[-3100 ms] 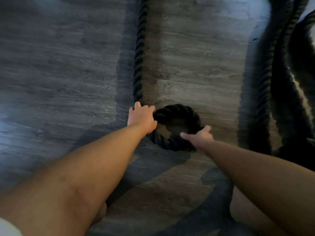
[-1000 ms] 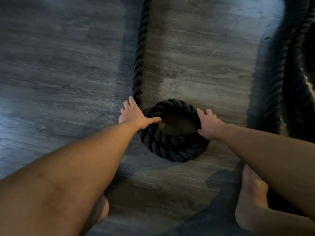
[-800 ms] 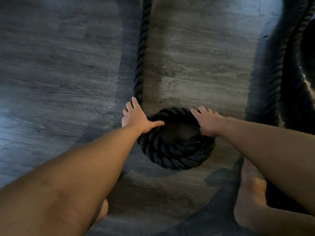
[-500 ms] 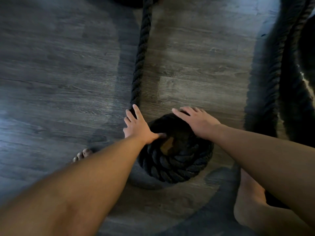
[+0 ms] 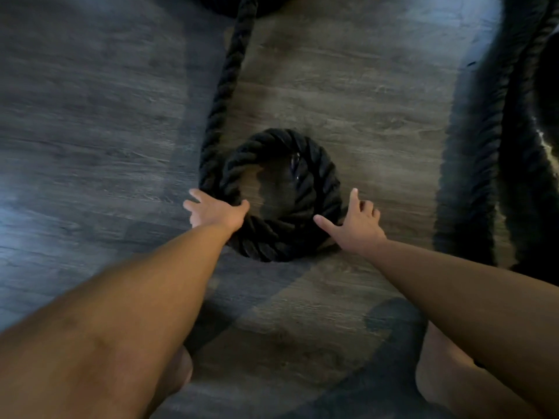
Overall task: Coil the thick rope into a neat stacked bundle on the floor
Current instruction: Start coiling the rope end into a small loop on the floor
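Black rope coil (image 5: 281, 237), centre of frame: thick twisted fibre strands, matt, coarse and ridged. Narrow band (image 5: 294, 164) on the inner right side of the ring: glossy and smooth, catching light; material cannot be told. Loose rope lengths (image 5: 472, 176), right edge: dark fibre, fuzzy nap, blurred. Plank floor (image 5: 90, 116): grey wood grain, smooth, low sheen, pale glare at left edge.

No words, labels, brands, numbers or signs can be read; the rope (image 5: 314, 189) coiled between the fingers of the left hand (image 5: 216, 211) and the right hand (image 5: 358, 225) shows no lettering (a small glossy patch on its inner side, beyond the fingertips, is too blurred to tell); the floor (image 5: 378, 95) shows only wood grain.
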